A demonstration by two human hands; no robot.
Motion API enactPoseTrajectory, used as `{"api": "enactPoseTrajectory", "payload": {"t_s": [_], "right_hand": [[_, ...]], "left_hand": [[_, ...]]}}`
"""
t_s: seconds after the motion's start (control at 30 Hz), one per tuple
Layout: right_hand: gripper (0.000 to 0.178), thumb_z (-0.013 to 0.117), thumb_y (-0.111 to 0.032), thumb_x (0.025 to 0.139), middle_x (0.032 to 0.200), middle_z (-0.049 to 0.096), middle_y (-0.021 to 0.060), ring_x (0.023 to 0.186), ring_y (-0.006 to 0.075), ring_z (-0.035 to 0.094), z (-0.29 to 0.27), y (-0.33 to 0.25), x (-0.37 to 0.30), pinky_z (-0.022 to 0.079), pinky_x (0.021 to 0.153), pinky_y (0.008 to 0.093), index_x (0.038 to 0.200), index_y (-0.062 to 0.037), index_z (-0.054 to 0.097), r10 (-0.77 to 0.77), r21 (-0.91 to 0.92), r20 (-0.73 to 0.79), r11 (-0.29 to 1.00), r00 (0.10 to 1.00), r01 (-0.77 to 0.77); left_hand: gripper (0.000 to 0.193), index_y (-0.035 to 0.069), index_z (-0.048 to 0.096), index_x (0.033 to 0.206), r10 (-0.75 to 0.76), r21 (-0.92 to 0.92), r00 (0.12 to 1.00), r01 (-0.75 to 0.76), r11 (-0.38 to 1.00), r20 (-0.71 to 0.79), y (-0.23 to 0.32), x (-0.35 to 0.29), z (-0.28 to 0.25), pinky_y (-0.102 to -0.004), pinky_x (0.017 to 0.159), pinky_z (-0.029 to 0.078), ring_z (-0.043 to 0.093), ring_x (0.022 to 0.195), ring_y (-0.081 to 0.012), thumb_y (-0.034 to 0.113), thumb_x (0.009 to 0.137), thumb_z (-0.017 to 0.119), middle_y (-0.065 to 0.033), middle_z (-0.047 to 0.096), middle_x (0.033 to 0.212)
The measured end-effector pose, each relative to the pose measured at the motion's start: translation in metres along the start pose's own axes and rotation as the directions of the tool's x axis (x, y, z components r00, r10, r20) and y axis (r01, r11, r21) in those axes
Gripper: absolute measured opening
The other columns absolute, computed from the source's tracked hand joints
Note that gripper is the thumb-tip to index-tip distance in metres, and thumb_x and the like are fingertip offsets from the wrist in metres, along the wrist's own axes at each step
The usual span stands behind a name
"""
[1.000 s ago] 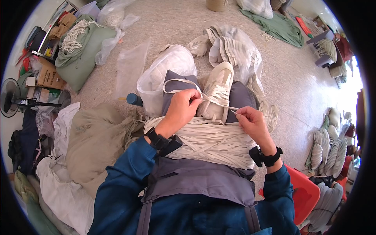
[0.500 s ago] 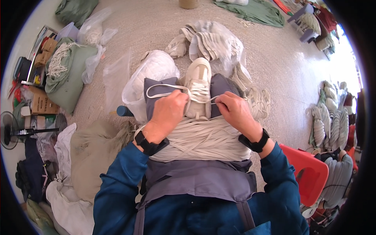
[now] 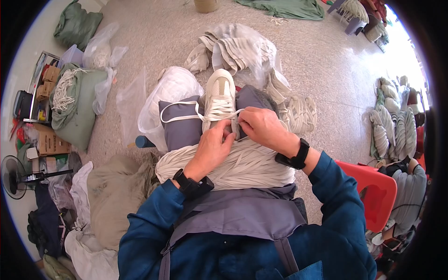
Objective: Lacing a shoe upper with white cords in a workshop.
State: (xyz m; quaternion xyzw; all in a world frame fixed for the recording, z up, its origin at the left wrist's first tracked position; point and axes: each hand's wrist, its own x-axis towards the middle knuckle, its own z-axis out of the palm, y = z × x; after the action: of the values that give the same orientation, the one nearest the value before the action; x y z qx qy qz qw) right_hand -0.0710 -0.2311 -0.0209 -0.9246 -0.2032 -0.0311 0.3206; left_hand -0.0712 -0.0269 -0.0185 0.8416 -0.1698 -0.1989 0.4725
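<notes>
A cream lace-up sneaker (image 3: 220, 91) stands toe away between my knees, its white laces crossing the front. One loop of shoelace (image 3: 178, 120) lies out to the left over the grey cloth on my knee. My right hand (image 3: 267, 127) pinches a lace at the shoe's right side. Curled close to the shoe's opening, my left hand (image 3: 215, 145) has its thumb and fingers bent together; what they grip is hidden. A thick bundle of cream laces (image 3: 252, 163) lies across my lap beneath both hands.
Beyond the shoe, more cream shoes lie under clear plastic (image 3: 245, 49). Several others (image 3: 298, 114) sit to the right. A white plastic bag (image 3: 175, 88) is at the left. A red plastic stool (image 3: 373, 196) stands at the right, a fan (image 3: 14, 177) at far left.
My left hand has moved down and inward from the lace loop to the shoe's opening. My right hand has come in closer to the shoe. The view has shifted slightly.
</notes>
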Motion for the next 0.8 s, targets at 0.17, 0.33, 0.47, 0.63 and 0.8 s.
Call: {"api": "enactPoseTrajectory", "payload": {"t_s": [0.17, 0.33, 0.47, 0.63, 0.8], "right_hand": [[0.009, 0.064, -0.010, 0.087, 0.083, 0.064, 0.0160, 0.081, 0.0395, 0.065, 0.012, 0.002, 0.007, 0.051, 0.068, 0.0479, 0.087, -0.0009, 0.061, -0.067, -0.015, 0.013, 0.998, 0.998, 0.067], [0.010, 0.063, -0.010, 0.089, 0.085, 0.064, 0.0178, 0.081, 0.0419, 0.063, 0.006, -0.005, 0.009, 0.050, 0.070, 0.0502, 0.090, -0.0012, 0.058, 0.076, -0.080, 0.052, 0.994, 0.996, -0.072], [0.012, 0.063, -0.010, 0.089, 0.087, 0.064, 0.0198, 0.081, 0.0426, 0.062, 0.009, -0.002, 0.011, 0.049, 0.071, 0.0502, 0.094, -0.0003, 0.058, 0.028, -0.038, 0.078, 0.999, 0.997, -0.025], [0.027, 0.069, -0.015, 0.086, 0.092, 0.061, 0.0183, 0.084, 0.0402, 0.063, 0.003, -0.026, 0.005, 0.050, 0.072, 0.0477, 0.104, -0.0003, 0.056, 0.020, -0.065, 0.064, 0.998, 0.998, -0.016], [0.040, 0.075, -0.019, 0.083, 0.096, 0.058, 0.0156, 0.091, 0.0375, 0.062, 0.007, -0.026, 0.001, 0.050, 0.076, 0.0461, 0.110, -0.0021, 0.052, -0.002, -0.130, 0.030, 0.991, 1.000, 0.006]], "left_hand": [[0.027, -0.001, 0.061, 0.123, 0.087, -0.117, 0.994, -0.094, 0.989, -0.065, -0.024, 0.006, 0.002, -0.0264, 0.052, 0.049, 0.058, 0.054, -0.0104, 0.006, 0.097, 0.057, -0.0083, 0.070, 0.082], [0.021, 0.001, 0.068, 0.114, -0.070, -0.319, 0.997, 0.057, 0.946, -0.031, -0.016, 0.017, 0.000, -0.0260, 0.048, 0.048, 0.058, 0.053, -0.0084, 0.005, 0.096, 0.058, -0.0064, 0.071, 0.079], [0.021, 0.001, 0.068, 0.113, -0.080, -0.340, 0.997, 0.068, 0.938, -0.022, -0.019, 0.021, 0.000, -0.0331, 0.053, 0.050, 0.063, 0.055, -0.0183, 0.005, 0.095, 0.058, -0.0115, 0.071, 0.079], [0.011, -0.001, 0.068, 0.098, 0.083, -0.047, 0.994, -0.087, 0.995, -0.070, -0.033, 0.023, -0.006, -0.0292, 0.049, 0.047, 0.059, 0.056, -0.0092, 0.005, 0.096, 0.058, -0.0050, 0.066, 0.071], [0.008, 0.002, 0.068, 0.086, 0.118, 0.249, 0.980, -0.076, 0.966, -0.158, -0.023, -0.016, -0.067, -0.0315, 0.055, 0.046, 0.058, 0.059, -0.0109, 0.010, 0.090, 0.066, -0.0047, 0.063, 0.066]]}}
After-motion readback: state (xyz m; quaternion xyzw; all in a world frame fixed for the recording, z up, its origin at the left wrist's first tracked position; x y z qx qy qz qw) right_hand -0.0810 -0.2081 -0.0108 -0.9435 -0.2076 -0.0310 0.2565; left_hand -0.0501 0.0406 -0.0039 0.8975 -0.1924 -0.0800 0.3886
